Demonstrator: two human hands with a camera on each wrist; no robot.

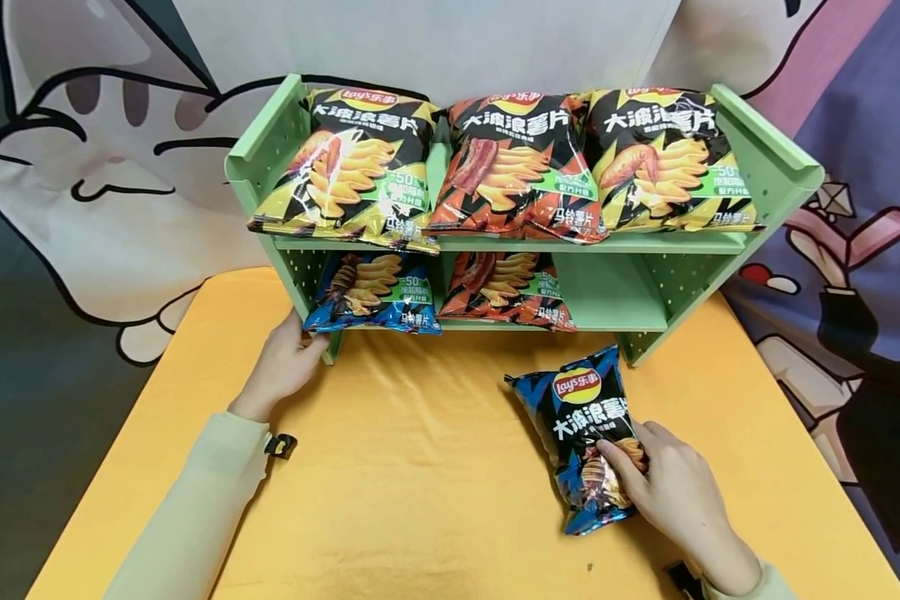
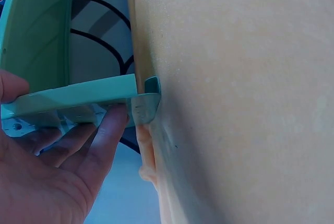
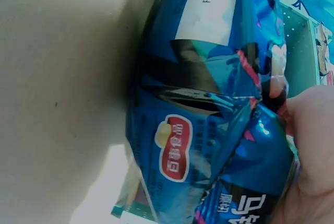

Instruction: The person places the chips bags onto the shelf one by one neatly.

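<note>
My right hand [image 1: 678,487] grips a blue-and-black bag of potato chips [image 1: 588,408] by its lower right side, thumb across the front. The bag tilts over the table, in front of the shelf's right half; its blue back [image 3: 182,98] fills the middle of the right wrist view. My left hand [image 1: 285,367] holds the lower left side of a green two-tier shelf [image 1: 615,287]. In the left wrist view, the thumb lies on one face of the green side panel [image 2: 78,96] and the fingers [image 2: 107,140] on the other.
On the upper tier sit a yellow chip bag [image 1: 360,167], a red one [image 1: 517,167] and another yellow one [image 1: 667,162]. Below are a blue bag [image 1: 378,292] and a red bag [image 1: 506,287]. A yellow cloth [image 1: 420,467] covers the table; a cartoon-printed backdrop [image 1: 120,192] stands behind.
</note>
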